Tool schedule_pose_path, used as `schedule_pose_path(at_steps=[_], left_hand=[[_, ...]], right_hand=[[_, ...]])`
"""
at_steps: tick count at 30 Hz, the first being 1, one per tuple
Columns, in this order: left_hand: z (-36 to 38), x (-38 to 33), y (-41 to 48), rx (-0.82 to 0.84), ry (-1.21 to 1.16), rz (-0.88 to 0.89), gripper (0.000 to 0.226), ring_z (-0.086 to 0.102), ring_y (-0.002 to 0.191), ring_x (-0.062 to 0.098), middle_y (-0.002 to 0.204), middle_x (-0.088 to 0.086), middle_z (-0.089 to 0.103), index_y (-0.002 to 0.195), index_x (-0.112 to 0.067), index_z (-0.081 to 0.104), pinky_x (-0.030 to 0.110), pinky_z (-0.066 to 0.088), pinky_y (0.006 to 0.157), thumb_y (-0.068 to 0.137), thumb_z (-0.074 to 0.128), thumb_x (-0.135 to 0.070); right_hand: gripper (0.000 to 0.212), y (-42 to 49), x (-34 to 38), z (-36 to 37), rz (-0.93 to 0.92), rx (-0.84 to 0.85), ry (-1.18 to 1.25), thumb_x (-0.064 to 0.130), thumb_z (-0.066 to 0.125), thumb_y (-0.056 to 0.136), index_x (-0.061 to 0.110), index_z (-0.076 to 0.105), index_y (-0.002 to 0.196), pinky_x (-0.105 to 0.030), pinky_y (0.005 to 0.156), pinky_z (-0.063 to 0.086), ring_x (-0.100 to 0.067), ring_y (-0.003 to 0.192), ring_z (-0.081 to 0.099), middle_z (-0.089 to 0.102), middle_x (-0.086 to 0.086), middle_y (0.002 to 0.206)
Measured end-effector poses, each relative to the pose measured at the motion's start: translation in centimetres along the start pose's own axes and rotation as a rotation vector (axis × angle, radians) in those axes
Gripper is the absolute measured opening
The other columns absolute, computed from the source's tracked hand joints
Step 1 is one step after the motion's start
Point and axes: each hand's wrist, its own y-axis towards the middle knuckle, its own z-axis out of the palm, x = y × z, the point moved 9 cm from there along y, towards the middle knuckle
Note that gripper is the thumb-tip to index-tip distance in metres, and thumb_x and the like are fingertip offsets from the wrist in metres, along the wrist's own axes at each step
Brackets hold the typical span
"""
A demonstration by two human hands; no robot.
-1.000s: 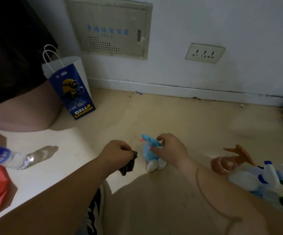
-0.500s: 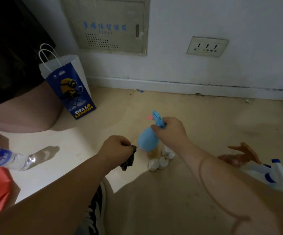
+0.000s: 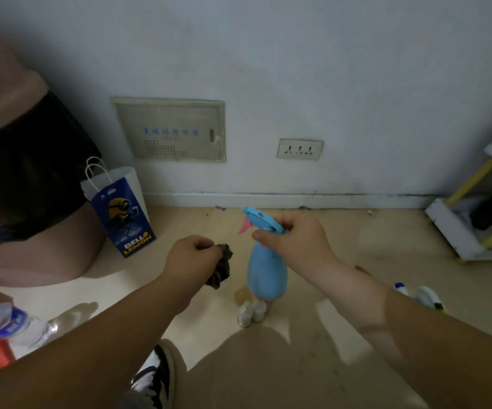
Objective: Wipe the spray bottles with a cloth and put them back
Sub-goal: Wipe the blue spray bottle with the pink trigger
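My right hand [image 3: 296, 242] grips the light blue spray bottle [image 3: 266, 276] by its blue trigger head, holding it upright in the air above the floor; a pink trigger sticks out to the left. My left hand [image 3: 193, 258] clutches a dark crumpled cloth [image 3: 220, 270], a short gap to the left of the bottle's body. More spray bottles [image 3: 424, 296] lie on the floor at the right, mostly hidden behind my right forearm.
Small white bottles [image 3: 250, 312] stand on the floor under the lifted bottle. A blue and white paper bag [image 3: 121, 211] stands by a pink bin [image 3: 32, 255] with a black liner at left. A water bottle [image 3: 8, 323] lies lower left. A white shelf [image 3: 472, 231] is at right.
My right hand picked the blue spray bottle up from the floor and raised it, uncovering small white bottles beneath. The view tilted upward. My left hand kept hold of the cloth.
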Motion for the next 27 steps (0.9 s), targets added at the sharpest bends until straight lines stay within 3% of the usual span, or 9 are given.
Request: schedule_pose_path(at_steps=[3, 7, 10, 12, 15, 17, 19, 23, 27], left_hand=[[-1.1, -3.4, -2.0, -0.024, -0.029, 0.075, 0.017, 0.073, 0.077, 0.028, 0.087, 0.016, 0.072, 0.093, -0.008, 0.072, 0.039, 0.063, 0.068, 0.098, 0.056, -0.006], [-2.1, -8.1, -4.9, -0.052, -0.059, 0.205, 0.019, 0.067, 0.072, 0.011, 0.093, 0.006, 0.07, 0.107, -0.012, 0.071, 0.019, 0.055, 0.051, 0.102, 0.053, -0.01], [-1.3, -12.6, -7.5, -0.013, -0.048, 0.388, 0.02, 0.071, 0.079, 0.011, 0.095, 0.0, 0.072, 0.109, -0.021, 0.07, 0.019, 0.056, 0.058, 0.104, 0.052, -0.015], [0.4, -15.5, -9.9, 0.046, 0.036, 0.561, 0.02, 0.072, 0.088, 0.013, 0.096, -0.005, 0.074, 0.109, -0.029, 0.07, 0.027, 0.06, 0.072, 0.102, 0.054, -0.019], [4.0, -17.6, -13.4, 0.193, 0.149, 0.767, 0.023, 0.071, 0.083, 0.006, 0.098, -0.013, 0.071, 0.114, -0.036, 0.064, 0.019, 0.06, 0.072, 0.098, 0.061, -0.019], [7.1, -17.6, -14.8, 0.308, 0.357, 0.899, 0.029, 0.068, 0.086, 0.004, 0.101, -0.014, 0.068, 0.12, -0.036, 0.06, 0.016, 0.056, 0.074, 0.095, 0.064, -0.021], [9.8, -16.4, -15.1, 0.413, 0.614, 1.037, 0.038, 0.058, 0.104, 0.001, 0.115, -0.015, 0.063, 0.128, -0.034, 0.057, 0.018, 0.048, 0.09, 0.092, 0.062, -0.021], [11.4, -14.1, -12.5, 0.559, 0.689, 0.967, 0.051, 0.05, 0.122, 0.002, 0.135, -0.017, 0.051, 0.146, -0.037, 0.041, 0.03, 0.044, 0.104, 0.097, 0.053, -0.029], [12.8, -13.6, -10.8, 0.648, 0.709, 0.938, 0.054, 0.053, 0.114, -0.001, 0.125, -0.022, 0.052, 0.145, -0.047, 0.038, 0.027, 0.047, 0.099, 0.097, 0.061, -0.039]], right_hand=[[0.015, -3.0, 3.0, -2.6, -0.011, 0.036, -0.04, 0.027, 0.085, 0.08, 0.014, 0.077, 0.082, -0.022, 0.062, 0.045, -0.008, 0.07, 0.062, 0.071, 0.0, 0.079], [0.008, -7.0, 5.1, -6.5, 0.0, 0.046, -0.105, 0.026, 0.084, 0.079, 0.026, 0.077, 0.082, -0.025, 0.07, 0.052, -0.004, 0.079, 0.067, 0.073, 0.009, 0.082], [0.009, -9.2, 5.5, -8.7, 0.027, 0.049, -0.073, 0.025, 0.083, 0.08, 0.027, 0.08, 0.088, -0.037, 0.085, 0.06, -0.007, 0.09, 0.071, 0.076, 0.009, 0.093], [0.009, -10.1, 5.4, -10.1, 0.075, 0.013, -0.03, 0.024, 0.085, 0.079, 0.025, 0.08, 0.086, -0.036, 0.081, 0.059, -0.01, 0.086, 0.072, 0.076, 0.007, 0.088], [0.009, -10.4, 4.7, -11.0, 0.135, -0.003, 0.006, 0.017, 0.085, 0.077, 0.021, 0.077, 0.077, -0.033, 0.071, 0.058, -0.013, 0.08, 0.072, 0.075, 0.004, 0.077], [0.016, -10.4, 4.0, -11.1, 0.151, 0.004, 0.039, 0.0, 0.078, 0.074, 0.016, 0.076, 0.074, -0.037, 0.071, 0.06, -0.016, 0.077, 0.072, 0.075, 0.0, 0.073], [0.024, -10.3, 3.1, -11.1, 0.153, 0.031, 0.031, -0.009, 0.072, 0.071, 0.015, 0.074, 0.071, -0.035, 0.066, 0.059, -0.016, 0.072, 0.071, 0.074, -0.004, 0.07], [0.025, -9.4, 1.9, -11.1, 0.143, 0.114, -0.07, -0.002, 0.079, 0.068, 0.022, 0.071, 0.064, -0.028, 0.056, 0.052, -0.013, 0.063, 0.068, 0.071, 0.0, 0.065], [0.017, -8.3, 1.3, -11.6, 0.1, 0.188, -0.102, -0.004, 0.079, 0.068, 0.012, 0.077, 0.072, -0.031, 0.056, 0.054, -0.015, 0.063, 0.068, 0.074, -0.008, 0.07]])
